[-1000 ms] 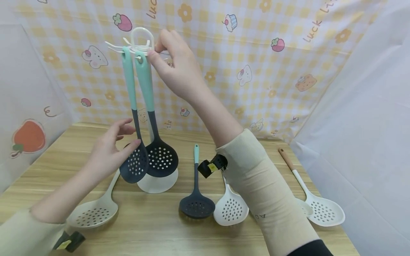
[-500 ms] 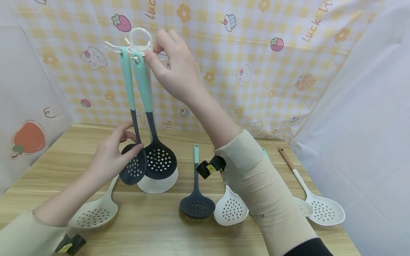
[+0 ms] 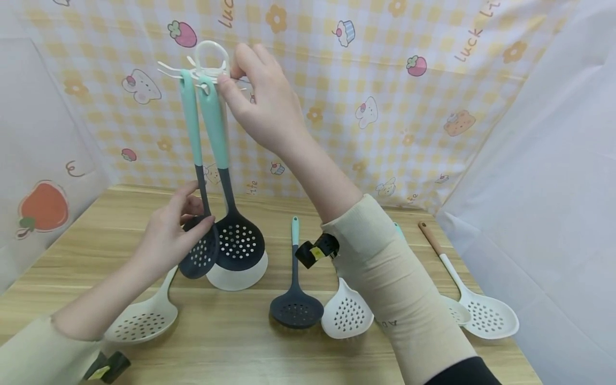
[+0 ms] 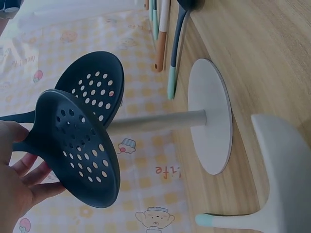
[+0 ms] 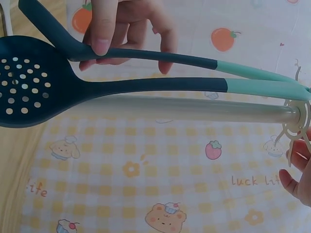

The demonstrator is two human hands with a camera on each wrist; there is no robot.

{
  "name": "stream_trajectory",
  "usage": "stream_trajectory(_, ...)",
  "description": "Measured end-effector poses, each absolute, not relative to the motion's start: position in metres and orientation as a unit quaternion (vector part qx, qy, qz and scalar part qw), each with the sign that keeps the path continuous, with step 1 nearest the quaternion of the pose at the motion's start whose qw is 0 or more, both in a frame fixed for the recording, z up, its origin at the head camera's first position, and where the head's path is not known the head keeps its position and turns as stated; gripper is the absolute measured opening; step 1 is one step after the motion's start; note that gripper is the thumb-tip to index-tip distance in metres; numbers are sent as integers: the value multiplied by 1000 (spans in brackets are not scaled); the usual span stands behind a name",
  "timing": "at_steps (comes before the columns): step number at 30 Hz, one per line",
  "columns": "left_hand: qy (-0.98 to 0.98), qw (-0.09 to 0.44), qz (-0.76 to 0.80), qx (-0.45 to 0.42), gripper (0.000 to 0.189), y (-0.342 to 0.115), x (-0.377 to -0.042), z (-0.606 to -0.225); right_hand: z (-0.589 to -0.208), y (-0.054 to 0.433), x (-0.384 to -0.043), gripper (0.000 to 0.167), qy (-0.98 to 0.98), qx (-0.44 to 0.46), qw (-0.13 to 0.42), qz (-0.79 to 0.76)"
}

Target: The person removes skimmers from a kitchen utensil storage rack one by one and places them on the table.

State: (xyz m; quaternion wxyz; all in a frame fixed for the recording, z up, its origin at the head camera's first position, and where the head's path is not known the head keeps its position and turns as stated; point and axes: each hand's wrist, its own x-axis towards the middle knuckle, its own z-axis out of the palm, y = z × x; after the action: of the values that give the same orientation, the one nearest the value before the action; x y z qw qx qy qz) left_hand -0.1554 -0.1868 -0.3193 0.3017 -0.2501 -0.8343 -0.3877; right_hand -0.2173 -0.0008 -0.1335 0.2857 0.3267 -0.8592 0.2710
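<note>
Two dark skimmers with mint handles hang side by side from the hooks of a white utensil stand (image 3: 237, 277). My left hand (image 3: 166, 235) pinches the left skimmer (image 3: 199, 254) at the neck just above its bowl, thumb in front and fingers behind, as the right wrist view also shows. The right skimmer (image 3: 238, 243) hangs beside it by the hole in its handle, its bowl in front of the stand's post. Up at the hook ring (image 3: 209, 72), my right hand (image 3: 267, 99) grips the stand's top between thumb and fingers.
A pale perforated skimmer (image 3: 144, 321) lies at the left under my forearm. Toward the right lie a dark skimmer (image 3: 295, 310), a white perforated turner (image 3: 347, 315) and a wooden-handled white one (image 3: 488, 318). My right sleeve covers part of the table. A checked cloth (image 3: 337, 144) hangs behind.
My left fingers have closed around the left skimmer's neck. Both hanging skimmers have shifted slightly left, with a small leftward shift of my right hand at the stand's top.
</note>
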Motion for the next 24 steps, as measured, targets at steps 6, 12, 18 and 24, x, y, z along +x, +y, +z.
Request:
stream_trajectory(6, -831, 307, -393, -245, 64, -187, -152, -319, -133, -1, -217, 17, -859, 326, 286, 272)
stream_trajectory(12, -826, 325, -394, -239, 64, -188, -149, -317, -133, -2, -217, 17, -859, 328, 287, 269)
stream_trajectory(18, -824, 336, -389, -237, 67, -191, -147, -313, -133, -2, -217, 17, -859, 327, 289, 267)
stream_trajectory(24, -827, 341, -384, -230, 68, -195, -142, -311, -133, -2, -216, 17, -862, 322, 291, 263)
